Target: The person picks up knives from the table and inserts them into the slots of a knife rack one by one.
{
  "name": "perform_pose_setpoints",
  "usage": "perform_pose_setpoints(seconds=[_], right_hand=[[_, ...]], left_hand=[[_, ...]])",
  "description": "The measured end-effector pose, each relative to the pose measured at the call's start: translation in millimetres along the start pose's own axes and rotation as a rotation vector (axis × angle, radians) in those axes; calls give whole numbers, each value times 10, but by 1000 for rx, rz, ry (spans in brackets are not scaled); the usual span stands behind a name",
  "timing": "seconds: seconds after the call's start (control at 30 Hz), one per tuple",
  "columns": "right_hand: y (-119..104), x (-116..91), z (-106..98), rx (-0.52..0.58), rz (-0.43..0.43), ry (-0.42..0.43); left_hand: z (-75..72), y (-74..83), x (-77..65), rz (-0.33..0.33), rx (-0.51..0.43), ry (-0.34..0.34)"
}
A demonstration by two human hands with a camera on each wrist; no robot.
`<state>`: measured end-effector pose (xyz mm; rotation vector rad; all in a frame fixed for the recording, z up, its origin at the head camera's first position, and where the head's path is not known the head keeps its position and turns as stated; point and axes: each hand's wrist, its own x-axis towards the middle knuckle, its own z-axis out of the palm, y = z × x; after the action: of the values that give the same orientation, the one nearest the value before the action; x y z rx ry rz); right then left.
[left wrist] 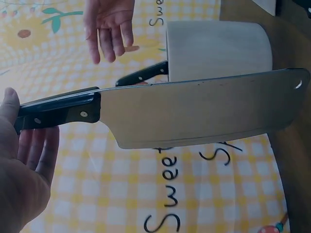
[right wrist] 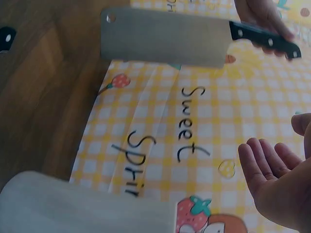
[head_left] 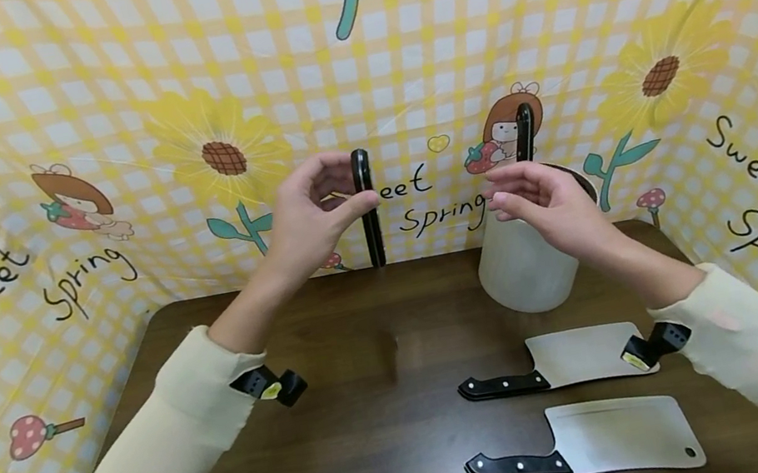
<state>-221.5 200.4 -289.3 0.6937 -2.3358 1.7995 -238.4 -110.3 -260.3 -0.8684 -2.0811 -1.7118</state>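
My left hand (head_left: 314, 214) pinches the black riveted handle of a cleaver (head_left: 371, 221) between thumb and fingers. The cleaver hangs blade down over the table's far part and shows edge-on from the head. Its broad steel blade is plain in the left wrist view, and the cleaver (right wrist: 165, 36) also shows in the right wrist view. Holding nothing, my right hand (head_left: 548, 202) is raised in front of the rim of a whitish round container (head_left: 522, 270), its fingers loosely bent. A black knife handle (head_left: 524, 130) sticks up from that container; its blade is hidden inside.
Two more cleavers lie flat on the brown wooden table (head_left: 296, 454), one upper cleaver (head_left: 590, 354) and one nearer cleaver (head_left: 623, 437), handles to the left. A yellow checked cloth (head_left: 290, 75) with printed flowers hangs behind the table and on both sides.
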Motion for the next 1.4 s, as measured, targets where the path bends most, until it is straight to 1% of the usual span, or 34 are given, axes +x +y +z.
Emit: perform_pose_setpoints(seconds=[0.13, 0.27, 0.43, 0.5, 0.57, 0.8, 0.93, 1.13, 1.4], right_hand=[[-62, 14, 80, 18, -30, -6], [-113, 31, 158, 24, -36, -5], [-154, 71, 259, 31, -56, -19], [-169, 85, 300, 39, -61, -28], [-182, 95, 338, 46, -65, -33], [-185, 128, 433, 41, -91, -21], [-188, 130, 477, 57, -82, -7], [-204, 128, 508, 43, -70, 6], [-191, 150, 499, 10, -113, 12]], left_hand=[[99, 34, 74, -9, -2, 10], [207, 57, 136, -13, 6, 12], [332, 49, 195, 22, 14, 14], [372, 47, 208, 38, 3, 9], [406, 53, 215, 40, -3, 4], [504, 65, 245, 9, -2, 3], [554, 80, 258, 9, -10, 5], [616, 74, 281, 32, -28, 14], [651, 58, 299, 72, -53, 21]])
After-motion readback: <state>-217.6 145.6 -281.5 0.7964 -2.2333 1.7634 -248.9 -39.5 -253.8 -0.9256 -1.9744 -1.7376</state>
